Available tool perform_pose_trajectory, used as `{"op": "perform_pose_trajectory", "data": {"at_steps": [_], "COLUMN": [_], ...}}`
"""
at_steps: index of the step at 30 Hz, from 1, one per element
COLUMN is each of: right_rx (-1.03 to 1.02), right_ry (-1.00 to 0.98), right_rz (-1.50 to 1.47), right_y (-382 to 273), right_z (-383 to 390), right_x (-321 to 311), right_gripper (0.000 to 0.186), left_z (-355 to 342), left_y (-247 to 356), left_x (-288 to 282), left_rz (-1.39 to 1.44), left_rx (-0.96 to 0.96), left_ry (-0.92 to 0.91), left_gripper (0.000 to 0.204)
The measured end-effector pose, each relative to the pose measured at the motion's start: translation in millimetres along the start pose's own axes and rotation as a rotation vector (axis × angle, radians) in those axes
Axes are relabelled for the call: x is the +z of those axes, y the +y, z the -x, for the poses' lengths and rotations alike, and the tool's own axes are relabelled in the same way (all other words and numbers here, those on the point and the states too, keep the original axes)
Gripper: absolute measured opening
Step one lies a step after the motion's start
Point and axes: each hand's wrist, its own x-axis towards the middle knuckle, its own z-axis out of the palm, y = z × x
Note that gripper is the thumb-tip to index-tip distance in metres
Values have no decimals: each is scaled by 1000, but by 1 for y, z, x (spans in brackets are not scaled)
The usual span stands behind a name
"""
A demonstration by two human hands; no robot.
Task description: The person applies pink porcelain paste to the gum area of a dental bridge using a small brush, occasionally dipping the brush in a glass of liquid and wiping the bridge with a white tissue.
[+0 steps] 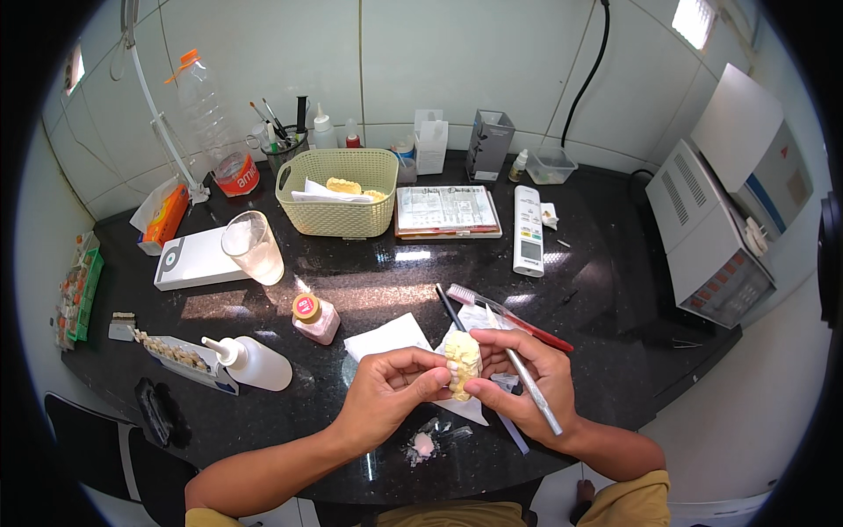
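Note:
Both my hands hold a pale yellow dental cast (463,369) above the near part of the black table. My left hand (391,386) pinches its left side, thumb and fingertips by the whitish teeth. From the other side, the thumb and fingers of my right hand (531,386) grip the cast. A slim metal-handled tool (537,397) also rests in my right hand, slanting across the fingers; its working tip is hard to make out. Behind the hands lie white paper sheets (395,338), a dark slender stick (448,306) and a red-handled toothbrush (527,327).
A pink powder heap (423,444) lies near the front edge. To the left stand a pink-filled jar (316,321), a white squeeze bottle (263,364) and a tilted-looking glass (255,250). Farther back are a green basket (338,218), a remote control (528,233) and a boxy appliance (702,228).

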Motion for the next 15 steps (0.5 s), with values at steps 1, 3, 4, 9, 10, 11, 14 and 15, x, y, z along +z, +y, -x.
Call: {"op": "perform_pose_trajectory", "data": {"at_steps": [1,3,4,9,10,11,14,15], "right_rx": [-2,9,15,46,52,49,40,39], "right_ry": [0,0,-1,7,10,7,2,1], "right_rz": [-4,-4,-4,-11,-14,-11,-4,-3], "right_y": [0,-1,-1,-3,-3,-3,-3,-2], "right_z": [0,0,1,1,1,1,1,1], "right_x": [0,0,-1,-1,-1,-1,-1,-1], "right_gripper": [49,49,49,48,48,48,48,48], "left_z": [0,0,0,-1,-1,-2,-2,-2], "left_y": [0,0,-1,0,-1,-1,0,0], "left_x": [0,0,0,1,1,0,-1,-1], "left_rz": [4,11,14,5,-1,-6,-9,-8], "left_rx": [1,0,-1,-10,-8,-7,-23,-25], "left_ry": [-1,-3,-2,11,6,1,-4,-7], "left_gripper": [25,26,26,26,26,26,26,26]}}
